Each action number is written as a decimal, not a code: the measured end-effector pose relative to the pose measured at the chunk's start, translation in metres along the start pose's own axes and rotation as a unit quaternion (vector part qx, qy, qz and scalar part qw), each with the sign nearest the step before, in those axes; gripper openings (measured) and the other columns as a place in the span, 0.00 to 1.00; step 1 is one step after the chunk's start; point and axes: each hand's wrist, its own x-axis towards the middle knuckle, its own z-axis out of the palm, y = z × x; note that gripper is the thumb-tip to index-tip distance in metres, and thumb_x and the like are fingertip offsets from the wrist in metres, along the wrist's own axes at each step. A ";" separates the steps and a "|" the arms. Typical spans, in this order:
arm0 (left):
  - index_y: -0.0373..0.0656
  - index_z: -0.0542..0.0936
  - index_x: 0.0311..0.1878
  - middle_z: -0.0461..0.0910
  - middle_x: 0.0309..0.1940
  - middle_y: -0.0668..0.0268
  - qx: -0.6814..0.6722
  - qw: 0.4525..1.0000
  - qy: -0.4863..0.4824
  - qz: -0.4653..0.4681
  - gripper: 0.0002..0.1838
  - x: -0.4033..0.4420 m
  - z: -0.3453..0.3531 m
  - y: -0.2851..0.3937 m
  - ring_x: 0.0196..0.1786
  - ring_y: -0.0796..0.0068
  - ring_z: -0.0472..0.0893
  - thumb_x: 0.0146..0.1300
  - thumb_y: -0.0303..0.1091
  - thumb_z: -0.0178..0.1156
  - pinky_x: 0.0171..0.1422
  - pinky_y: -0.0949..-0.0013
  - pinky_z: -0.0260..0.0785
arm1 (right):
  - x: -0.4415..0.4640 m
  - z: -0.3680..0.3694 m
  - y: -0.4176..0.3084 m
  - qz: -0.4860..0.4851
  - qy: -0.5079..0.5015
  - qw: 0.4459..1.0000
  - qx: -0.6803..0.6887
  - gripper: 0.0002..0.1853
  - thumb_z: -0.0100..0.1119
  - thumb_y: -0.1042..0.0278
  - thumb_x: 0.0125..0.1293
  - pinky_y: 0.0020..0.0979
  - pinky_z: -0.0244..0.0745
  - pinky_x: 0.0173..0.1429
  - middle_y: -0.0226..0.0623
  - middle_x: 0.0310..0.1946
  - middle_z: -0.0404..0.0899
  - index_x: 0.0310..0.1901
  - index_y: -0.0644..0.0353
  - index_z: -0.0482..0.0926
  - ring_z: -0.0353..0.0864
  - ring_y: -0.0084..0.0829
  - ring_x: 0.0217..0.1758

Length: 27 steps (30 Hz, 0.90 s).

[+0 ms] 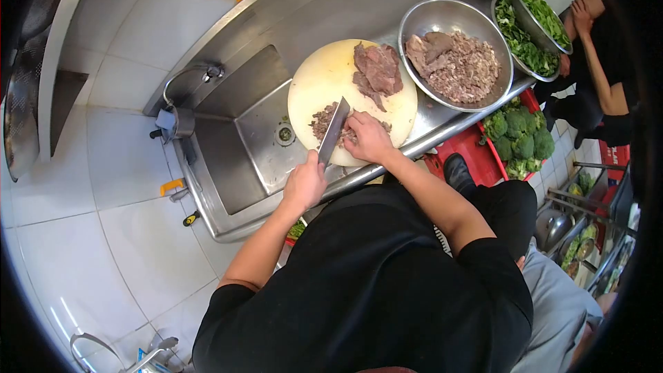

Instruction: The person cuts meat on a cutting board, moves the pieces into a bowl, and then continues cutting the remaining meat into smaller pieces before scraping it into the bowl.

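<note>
My left hand [306, 179] grips the handle of a kitchen knife [334, 131], its broad blade standing across the round cutting board [304, 86]. Close beside the blade, my right hand [367, 139] has its fingers curled down on chopped meat at the board's near side. More dark chopped meat [321, 121] lies on the other side of the blade. Toward the far right of the board rests a large brown piece of cooked meat [378, 72]. Right of the board, a steel bowl [507, 76] contains finely chopped meat [469, 65] and a few bigger slices.
The board overhangs a steel sink [238, 159] with a tap [169, 90]. Bowls of leafy greens [528, 52] stand at the right end. Below them, a red crate [476, 155] carries broccoli [521, 135]. Another person's arm [597, 62] shows at far right.
</note>
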 end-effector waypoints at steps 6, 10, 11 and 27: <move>0.38 0.69 0.54 0.84 0.34 0.34 0.005 1.000 -0.010 -0.002 0.12 -0.010 0.006 -0.003 0.42 0.28 0.85 0.77 0.35 0.54 0.51 0.32 0.75 | 0.000 0.006 0.009 -0.018 0.014 1.000 0.001 0.10 0.67 0.68 0.58 0.47 0.80 0.57 0.43 0.40 0.80 0.40 0.60 0.80 0.81 0.48 0.50; 0.37 0.69 0.55 0.84 0.34 0.33 0.008 1.000 -0.026 -0.010 0.12 -0.008 0.007 -0.003 0.42 0.28 0.85 0.77 0.35 0.53 0.52 0.33 0.75 | 0.002 0.005 0.012 -0.015 0.005 1.000 0.008 0.09 0.66 0.68 0.58 0.46 0.80 0.57 0.43 0.40 0.80 0.39 0.60 0.80 0.82 0.48 0.49; 0.37 0.69 0.55 0.84 0.34 0.34 0.010 0.999 -0.033 -0.011 0.12 -0.010 0.006 -0.003 0.42 0.28 0.85 0.77 0.35 0.53 0.52 0.33 0.75 | 0.002 0.006 0.012 -0.014 0.005 1.000 0.008 0.09 0.66 0.68 0.58 0.47 0.80 0.56 0.43 0.40 0.80 0.39 0.60 0.80 0.82 0.48 0.49; 0.36 0.67 0.58 0.84 0.33 0.34 0.004 1.000 -0.030 0.004 0.16 0.028 0.033 -0.006 0.41 0.28 0.84 0.76 0.35 0.56 0.48 0.32 0.74 | 0.001 0.011 0.022 -0.014 0.019 1.000 -0.002 0.10 0.66 0.67 0.60 0.47 0.80 0.56 0.44 0.41 0.80 0.40 0.60 0.81 0.82 0.49 0.50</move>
